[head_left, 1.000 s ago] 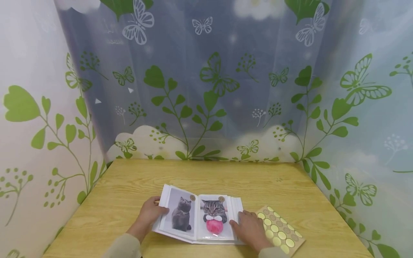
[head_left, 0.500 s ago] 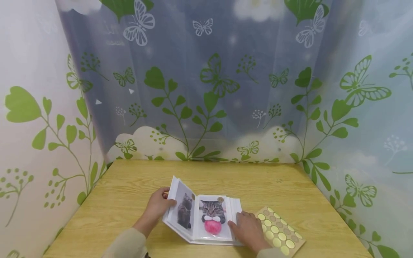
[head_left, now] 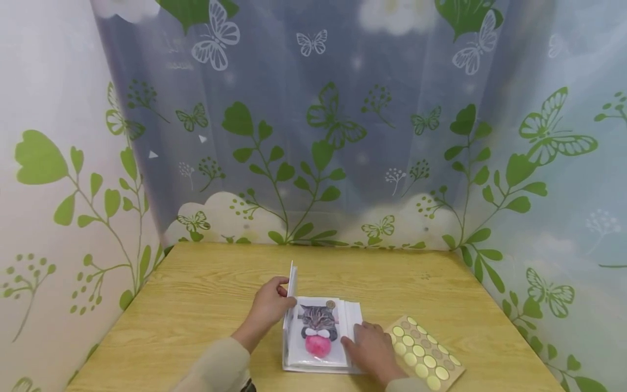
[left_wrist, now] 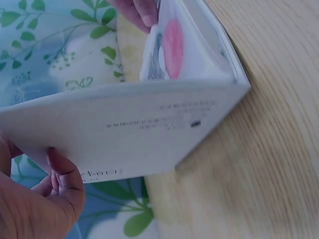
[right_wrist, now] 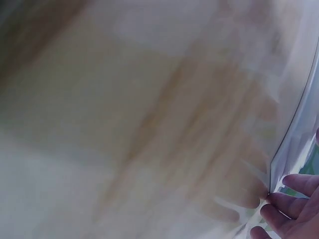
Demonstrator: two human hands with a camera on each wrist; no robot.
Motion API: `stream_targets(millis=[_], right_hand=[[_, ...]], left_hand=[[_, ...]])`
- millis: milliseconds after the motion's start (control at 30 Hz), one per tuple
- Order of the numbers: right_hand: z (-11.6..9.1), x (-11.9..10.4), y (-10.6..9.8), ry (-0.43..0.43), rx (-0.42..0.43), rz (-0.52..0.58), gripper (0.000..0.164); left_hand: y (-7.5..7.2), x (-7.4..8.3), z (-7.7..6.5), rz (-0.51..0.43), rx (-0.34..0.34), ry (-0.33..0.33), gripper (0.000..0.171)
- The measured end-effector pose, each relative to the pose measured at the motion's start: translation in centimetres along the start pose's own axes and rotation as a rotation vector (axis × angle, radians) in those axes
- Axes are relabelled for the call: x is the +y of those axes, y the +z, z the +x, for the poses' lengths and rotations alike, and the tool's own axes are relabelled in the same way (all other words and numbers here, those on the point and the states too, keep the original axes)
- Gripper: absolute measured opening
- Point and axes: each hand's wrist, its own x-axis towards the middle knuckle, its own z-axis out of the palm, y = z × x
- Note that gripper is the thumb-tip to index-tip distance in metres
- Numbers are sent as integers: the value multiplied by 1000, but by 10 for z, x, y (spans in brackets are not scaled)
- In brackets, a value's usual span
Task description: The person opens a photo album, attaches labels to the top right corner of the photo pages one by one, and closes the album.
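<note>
A small white photo album lies on the table. Its right-hand page carries a tabby cat picture with a pink ball and a round brown sticker near the top corner. The left cover stands nearly upright, and its printed outer face shows in the left wrist view. My left hand pinches that cover by its outer edge, thumb on the inner side. At the opposite side, my right hand grips the right edge, its thumb on the page. Whatever is inside the raised cover is hidden from the head view.
A brown sheet of round gold stickers lies just right of my right hand, partly under the wrist; some spots are bare brown. The wood-grain table ends at a curtain printed with leaves and butterflies.
My left hand has swung the left cover up and rightward from a low tilt to nearly upright, hiding the grey cat picture. The right hand has stayed at the album's right edge.
</note>
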Motion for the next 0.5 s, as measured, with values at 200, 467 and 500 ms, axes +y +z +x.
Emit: stream_targets(millis=[200,467,500], right_hand=[[-1,0,-1,-14,6,28,45],[2,10,-6,-88,53,90,25],[3,12,-8,-90,53,113,25]], left_hand=[[19,12,-1,54,-27,33,51],[43,14,-10,145,-64,199,35],[45,12,-11,161,-71,224,31]])
